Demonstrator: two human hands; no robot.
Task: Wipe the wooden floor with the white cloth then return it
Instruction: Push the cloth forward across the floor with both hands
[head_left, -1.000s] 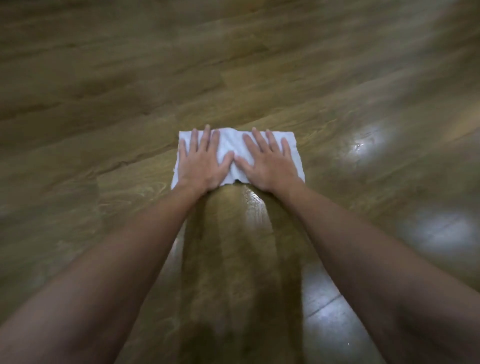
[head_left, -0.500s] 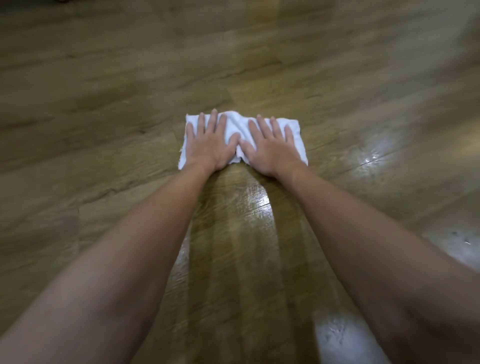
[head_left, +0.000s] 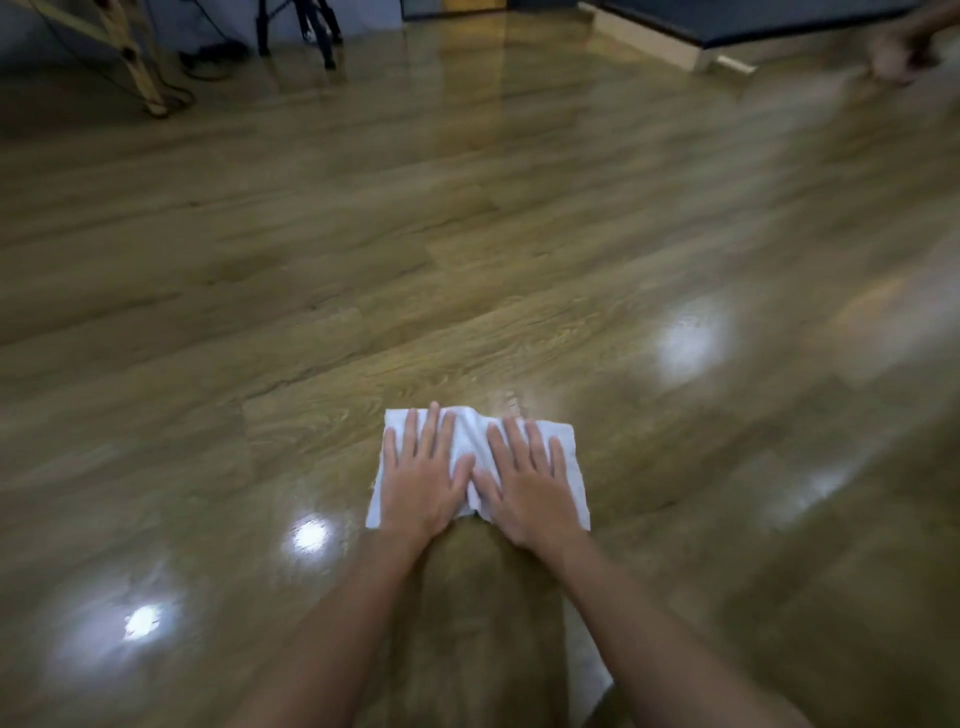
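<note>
White cloth (head_left: 475, 441) lay flat on the wooden floor (head_left: 363, 291), slightly below the centre of the head view, with both hands pressed on top of it. The left hand (head_left: 423, 480) was palm down on the left half of the cloth, fingers straight and slightly spread, pointing away from the person. The right hand (head_left: 527, 488) was in the same pose on the right half, fingers extended and spread, palm flat. Neither hand was curled round the fabric; both were open and bearing down on it. The two thumbs angled toward each other near the middle of the cloth, close together, and the fabric between the hands was bunched into a low ridge. Both forearms were bare and reached forward from the bottom edge of the view, converging toward the cloth.

Cloth edges showed beyond the outer side of each hand and ahead of the fingertips; the near edge was partly covered by the heels of the hands. The floor was glossy, with bright light reflections to the left and right of the hands. At the far edge of the floor stood a black tripod (head_left: 301, 26) and a wooden frame (head_left: 135, 57). A blurred hand of another person (head_left: 901, 52) showed at the top right corner.
</note>
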